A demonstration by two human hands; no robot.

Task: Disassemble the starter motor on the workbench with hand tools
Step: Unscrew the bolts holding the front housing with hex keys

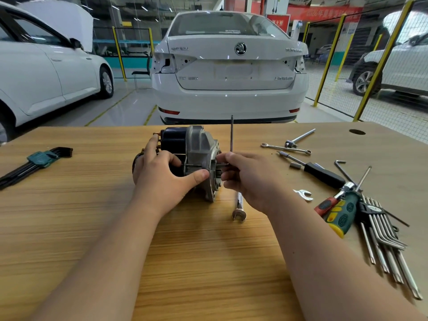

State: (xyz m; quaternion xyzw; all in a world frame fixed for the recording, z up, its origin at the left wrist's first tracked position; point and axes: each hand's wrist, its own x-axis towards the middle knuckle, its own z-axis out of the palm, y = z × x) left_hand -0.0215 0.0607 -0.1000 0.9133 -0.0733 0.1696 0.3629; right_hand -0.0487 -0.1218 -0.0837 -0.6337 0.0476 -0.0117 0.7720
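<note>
**Starter motor held for work.** The starter motor [196,147] is shown lying on its side on the wooden surface [92,205], between the two hands. Its dark body is gripped by the left hand [159,177], with the fingers curled over the top and the thumb pressed against the aluminium end housing. An L-shaped hex key [231,133] is pinched in the fingers of the right hand [250,179], just beside the housing flange. The long arm of the key is pointed upward and the short arm is directed toward the flange. Whether its tip is seated cannot be told.

A combination wrench [239,208] is seen just beneath the right hand. Further out from the right hand are scattered a black-handled screwdriver [324,173], a green-and-yellow screwdriver [342,216] and a set of long keys [384,246]. A folding key set [34,162] is placed well apart from the left hand, on its outer side. A white car [231,66] is seen beyond the surface.
</note>
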